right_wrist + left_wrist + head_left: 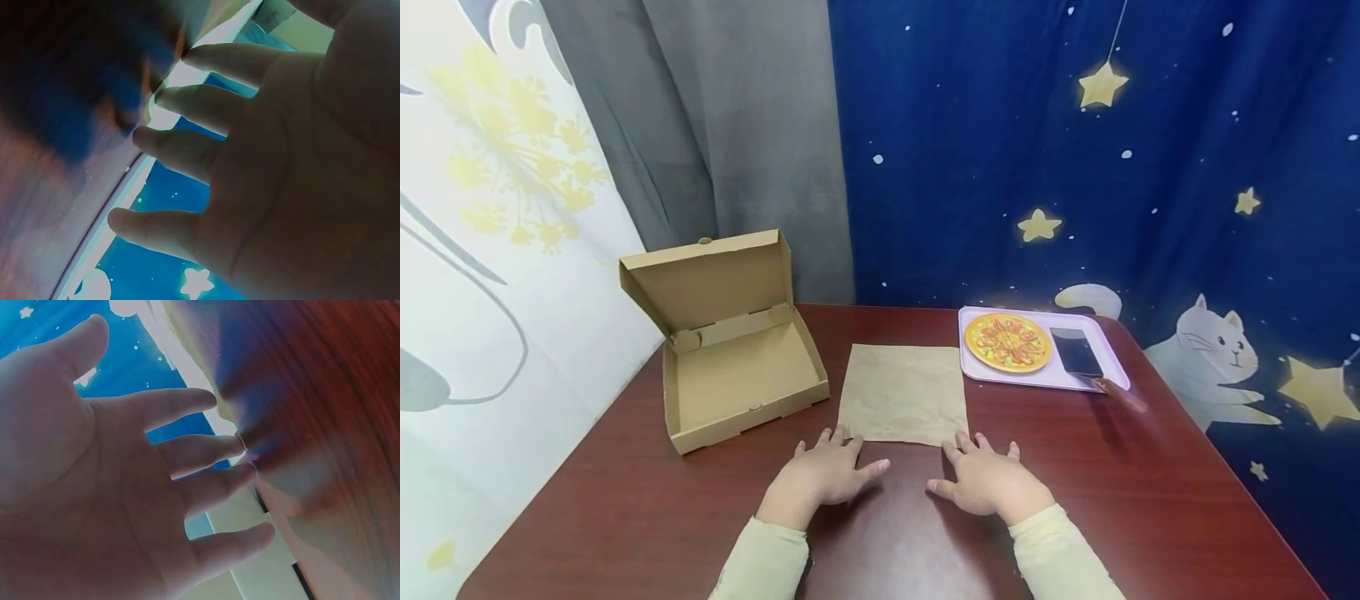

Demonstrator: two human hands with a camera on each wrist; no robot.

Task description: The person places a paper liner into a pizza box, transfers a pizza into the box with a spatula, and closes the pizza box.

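A square sheet of brown paper [904, 393] lies flat on the dark red table. At its near left corner is my left hand [827, 471], palm down with spread fingers, the fingertips at the paper's edge. My right hand [988, 479] mirrors it at the near right corner, fingertips touching the edge there. Seen from below in the left wrist view, the left hand [125, 469] has straight fingers and nothing in its palm. The right wrist view likewise shows the right hand [250, 150] with extended fingers and a bare palm.
An open cardboard pizza box [745, 375] stands at the left, lid raised. Right of the paper, a pale purple tray [1040, 380] bears a pizza [1008, 342] and a flat spatula [1077, 353] whose handle juts past the rim. Curtains [955, 167] hang behind the table [895, 533].
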